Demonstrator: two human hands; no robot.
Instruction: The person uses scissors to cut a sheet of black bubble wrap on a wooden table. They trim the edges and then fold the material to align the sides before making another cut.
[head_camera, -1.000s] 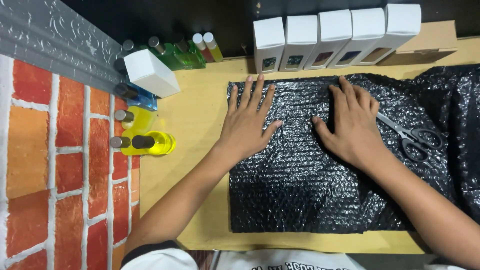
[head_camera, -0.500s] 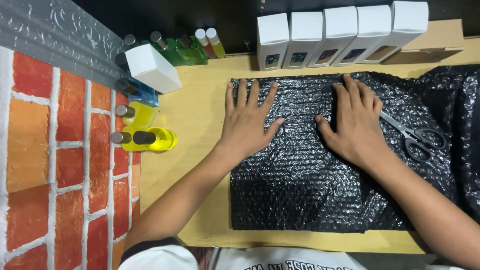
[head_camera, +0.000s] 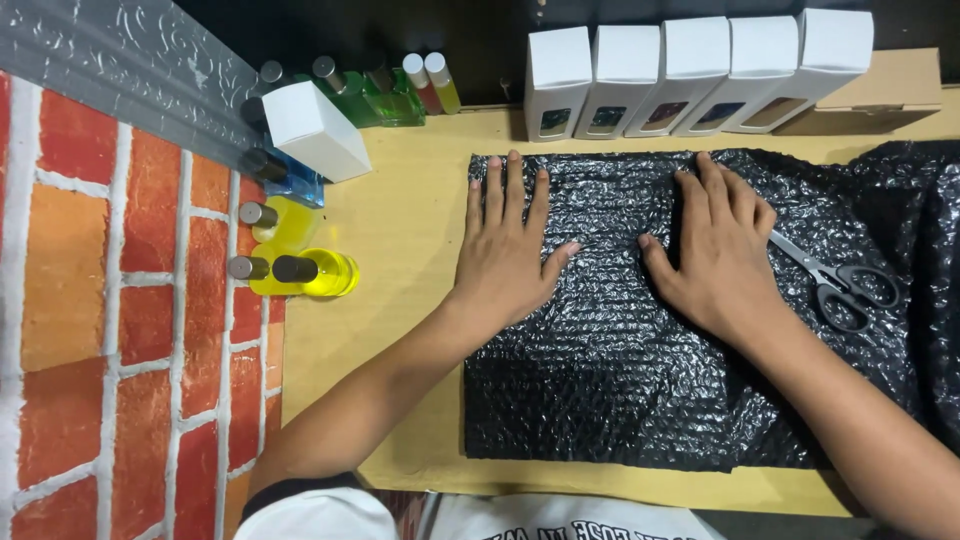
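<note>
Both hands are lying flat on a big sheet of black bubble wrap (head_camera: 640, 400) that is spread over the yellow counter (head_camera: 410, 230). The left hand (head_camera: 510, 255) is pressing down near the sheet's left edge, with its fingers wide apart and its fingertips close to the top edge. The right hand (head_camera: 715, 250) is pressing down in the middle of the sheet, also near the top edge. Neither grip is holding anything; both are released and flat. It looks like the smoothing step, with the wrap being held flat and still. Any next move would call for keeping the sheet from sliding, since it is light and crinkly. A pair of scissors (head_camera: 835, 280) is lying on the wrap just beside the right hand, with its handles pointing away to the right. A row of white boxes (head_camera: 690, 70) is standing along the back, near the sheet's top edge but apart from it. On the left, yellow bottles (head_camera: 300, 270) are lying on their sides near a brick-pattern wall (head_camera: 120, 300), well apart from the sheet, and a tilted white box (head_camera: 315, 130) is resting above them. There is bare counter between the bottles and the wrap. The sheet's near edge is sitting close to the counter's front edge, so there is little room there.
</note>
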